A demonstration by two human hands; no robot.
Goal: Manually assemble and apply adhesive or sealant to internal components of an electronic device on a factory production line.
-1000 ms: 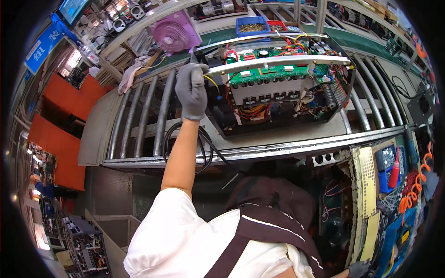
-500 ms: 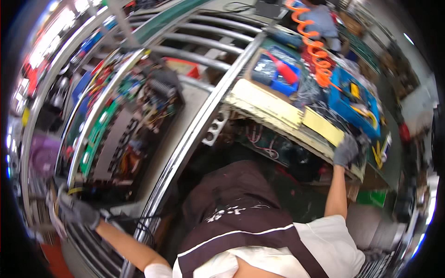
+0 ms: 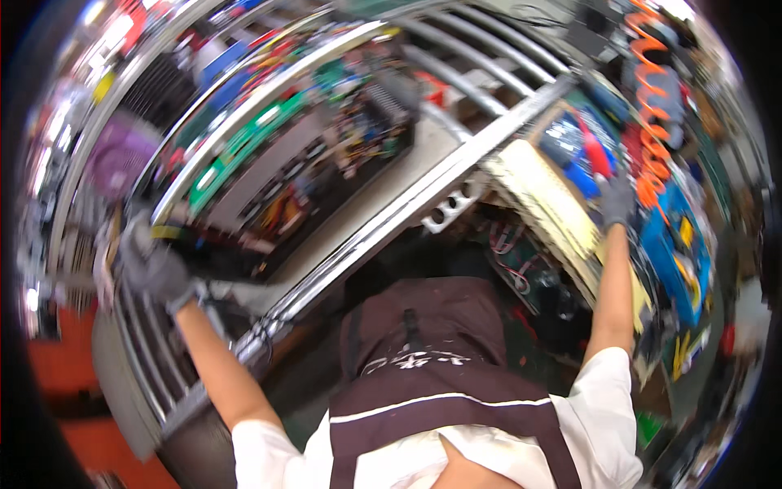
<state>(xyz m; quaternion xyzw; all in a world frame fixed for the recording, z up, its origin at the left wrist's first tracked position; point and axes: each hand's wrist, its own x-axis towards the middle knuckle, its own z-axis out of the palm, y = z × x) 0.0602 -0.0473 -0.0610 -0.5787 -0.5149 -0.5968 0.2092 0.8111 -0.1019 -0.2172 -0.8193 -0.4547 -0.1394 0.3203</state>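
Roller conveyor (image 3: pixel 489 142) under an open electronics chassis (image 3: pixel 322 143), beside a bench (image 3: pixel 535 232) with yellow strips (image 3: pixel 554 200) and blue tray (image 3: pixel 664 265)

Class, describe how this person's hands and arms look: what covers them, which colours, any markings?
The left hand and right hand wear grey gloves ending at the wrists. Both forearms are bare up to short white sleeves. Blur hides any fine glove markings.

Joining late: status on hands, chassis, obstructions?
Left hand at electronics chassis, grip blurred. Right hand at red bottle, grip unclear. Orange coiled hose close beside right hand.
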